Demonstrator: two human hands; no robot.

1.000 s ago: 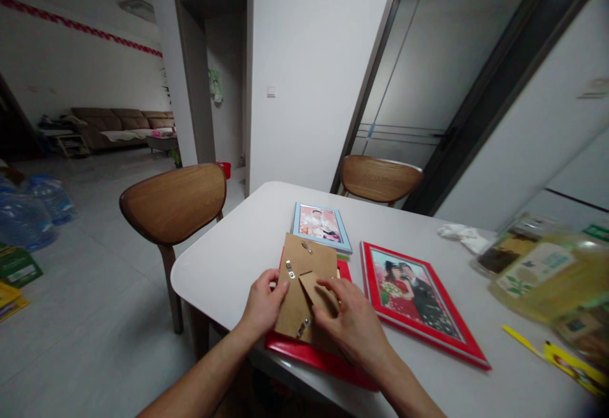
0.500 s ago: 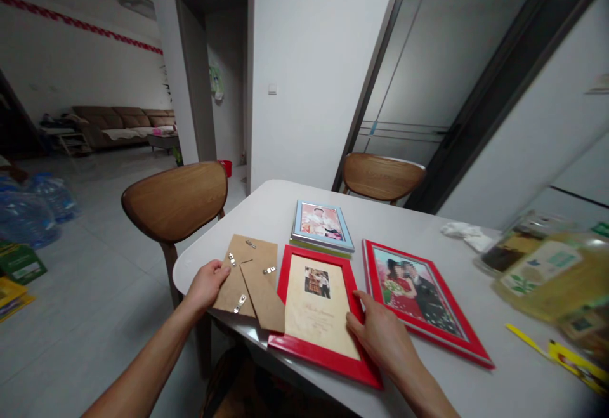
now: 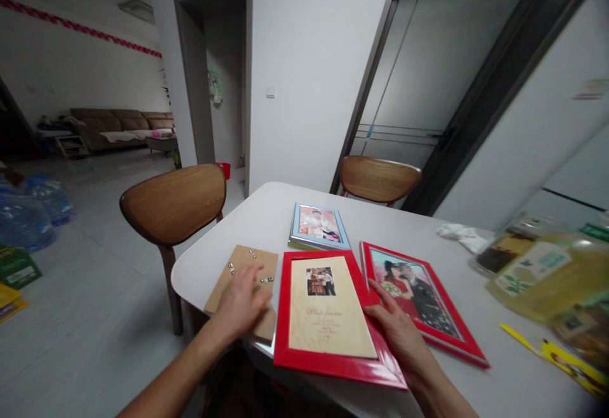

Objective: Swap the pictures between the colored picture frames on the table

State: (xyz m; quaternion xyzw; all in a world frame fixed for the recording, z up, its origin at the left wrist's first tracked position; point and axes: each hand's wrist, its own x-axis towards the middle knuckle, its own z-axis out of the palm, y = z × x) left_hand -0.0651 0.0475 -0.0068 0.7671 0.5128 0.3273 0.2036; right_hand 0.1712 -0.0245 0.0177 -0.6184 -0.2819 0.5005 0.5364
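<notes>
A red photo frame [image 3: 304, 367] lies near the table's front edge, a cream sheet [image 3: 328, 329] with a small printed picture inside it. My right hand [image 3: 390, 320] grips its right side, thumb and fingers on the rim. To the left is a brown backing board [image 3: 219, 292] with metal clips, its lower part reaching the table edge. Over that board rests my left hand [image 3: 242, 297], fingers loosely spread and covering its middle, including most of the stand leg. Another red frame [image 3: 442, 291] with a couple's photo lies right of my right hand.
A light blue photo frame [image 3: 328, 243] lies on another frame farther back on the table [image 3: 266, 215]. On the right are a white tissue [image 3: 461, 235], a large bottle of yellow liquid [image 3: 537, 278] and a yellow tool [image 3: 573, 364]. Wooden chairs [image 3: 178, 205] stand around.
My left hand has moved from the backing board's left edge onto its middle. The red frame with the cream sheet has shifted and turned slightly, apart from the board's stand leg.
</notes>
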